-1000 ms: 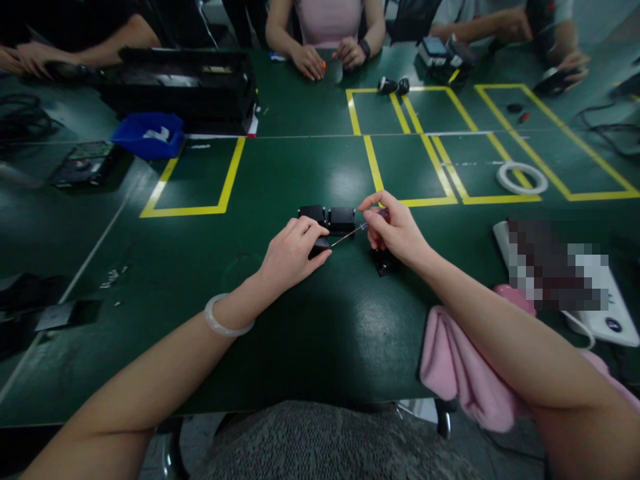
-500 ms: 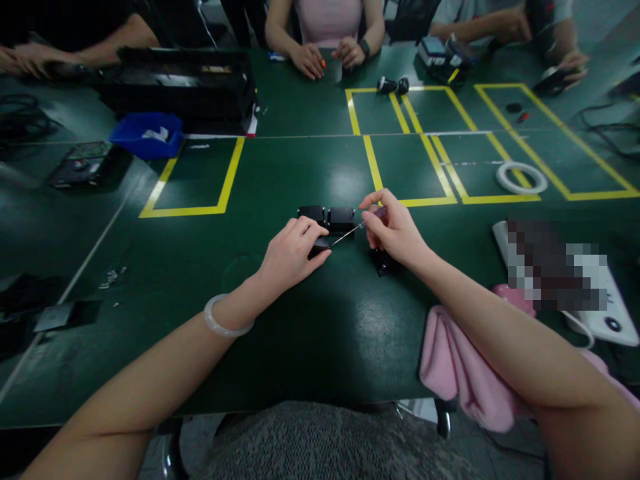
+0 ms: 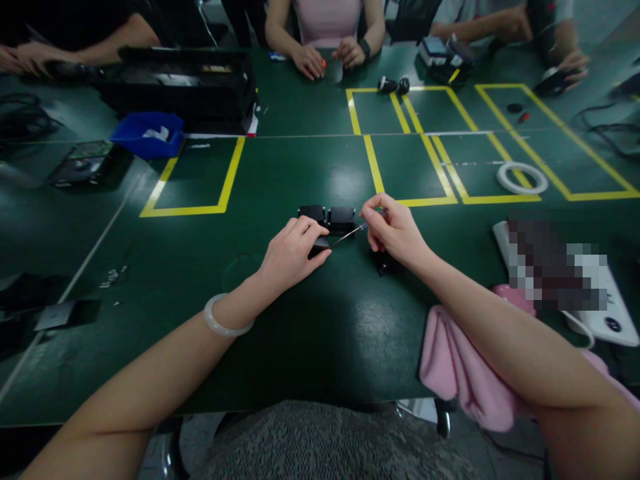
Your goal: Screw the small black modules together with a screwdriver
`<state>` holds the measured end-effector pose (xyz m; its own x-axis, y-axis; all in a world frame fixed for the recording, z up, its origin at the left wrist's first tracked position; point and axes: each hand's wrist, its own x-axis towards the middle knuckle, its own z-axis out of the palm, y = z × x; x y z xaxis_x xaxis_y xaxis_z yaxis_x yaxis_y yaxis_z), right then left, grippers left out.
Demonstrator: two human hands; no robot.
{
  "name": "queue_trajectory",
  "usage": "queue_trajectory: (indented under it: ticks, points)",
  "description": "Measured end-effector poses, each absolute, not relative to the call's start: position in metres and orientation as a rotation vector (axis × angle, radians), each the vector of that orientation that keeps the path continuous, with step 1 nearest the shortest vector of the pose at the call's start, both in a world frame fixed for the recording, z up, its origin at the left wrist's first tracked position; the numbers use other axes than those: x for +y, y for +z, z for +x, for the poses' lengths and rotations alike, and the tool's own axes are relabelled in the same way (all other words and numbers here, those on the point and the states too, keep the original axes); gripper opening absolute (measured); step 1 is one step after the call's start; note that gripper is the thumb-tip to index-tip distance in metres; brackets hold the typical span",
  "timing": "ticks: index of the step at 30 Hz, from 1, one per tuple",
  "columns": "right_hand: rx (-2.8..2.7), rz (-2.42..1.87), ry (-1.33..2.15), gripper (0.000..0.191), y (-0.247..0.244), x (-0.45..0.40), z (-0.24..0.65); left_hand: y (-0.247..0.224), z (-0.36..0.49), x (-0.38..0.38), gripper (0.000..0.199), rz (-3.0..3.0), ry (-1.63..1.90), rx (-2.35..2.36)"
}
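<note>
My left hand [image 3: 295,252] is closed around a small black block-like part [image 3: 319,247], holding it down on the green table. In my right hand [image 3: 390,227] is a screwdriver [image 3: 361,227], gripped by its handle. Its thin metal shaft slants down to the left, and the tip meets the right end of the black part. Just beyond my hands stand two similar black blocks [image 3: 342,219] side by side, with small bright screws at their corners. Another black piece [image 3: 383,263] lies under my right hand, partly hidden by it.
A pink cloth [image 3: 463,367] and a white power strip [image 3: 613,293] lie at the right. Farther off are a white tape ring [image 3: 522,178], a blue bin [image 3: 149,135] and a long black housing [image 3: 185,90]. Loose screws [image 3: 111,277] lie left. Other people's hands rest across the table.
My right hand has shifted slightly, its fingers turning around the screwdriver handle. The left hand and the black part have stayed in place.
</note>
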<state>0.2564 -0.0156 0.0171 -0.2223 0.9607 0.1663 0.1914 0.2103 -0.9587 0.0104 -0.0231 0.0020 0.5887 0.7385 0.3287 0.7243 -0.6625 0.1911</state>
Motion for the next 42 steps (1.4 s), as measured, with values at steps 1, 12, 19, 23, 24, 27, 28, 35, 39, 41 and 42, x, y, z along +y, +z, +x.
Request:
queue_trajectory:
  ticks: [1,12,19,23,24,27,28,35,39,41,42]
  points:
    - [-1.592,-1.106,1.111,0.031,0.0171,-0.0154,0.2562,0.0018,0.0103,-0.023,0.027,2.767,0.6,1.275]
    - [-1.593,-1.097,1.118,0.03,0.0154,-0.0144,0.2567,0.0014,0.0102,-0.023,0.027,2.768,0.606,1.284]
    - [-1.541,-1.044,1.161,0.021,0.015,-0.0144,0.2559,0.0006,0.0102,-0.0229,0.027,2.771,0.61,1.283]
    - [-1.556,-1.069,1.146,0.023,0.0152,-0.0147,0.2564,0.0013,0.0104,-0.0233,0.027,2.777,0.611,1.281]
    - [-1.564,-1.076,1.138,0.024,0.015,-0.0147,0.2566,0.0014,0.0104,-0.0233,0.027,2.779,0.612,1.28]
    - [-1.569,-1.078,1.135,0.023,0.0145,-0.0143,0.2567,0.0015,0.0103,-0.0231,0.027,2.775,0.609,1.273]
    - [-1.565,-1.073,1.14,0.022,0.0145,-0.0142,0.2566,0.0015,0.0102,-0.0231,0.026,2.772,0.607,1.272]
    - [-1.564,-1.059,1.165,0.016,0.0166,-0.0147,0.2561,0.0022,0.0103,-0.0232,0.027,2.768,0.597,1.274]
    - [-1.564,-1.055,1.145,0.019,0.0144,-0.014,0.256,0.0014,0.0101,-0.0229,0.028,2.778,0.594,1.278]
    - [-1.565,-1.043,1.13,0.019,0.0131,-0.0133,0.2559,0.0006,0.0099,-0.0226,0.029,2.791,0.602,1.273]
    - [-1.565,-1.038,1.122,0.019,0.0126,-0.013,0.2559,0.0002,0.0097,-0.0225,0.029,2.797,0.608,1.272]
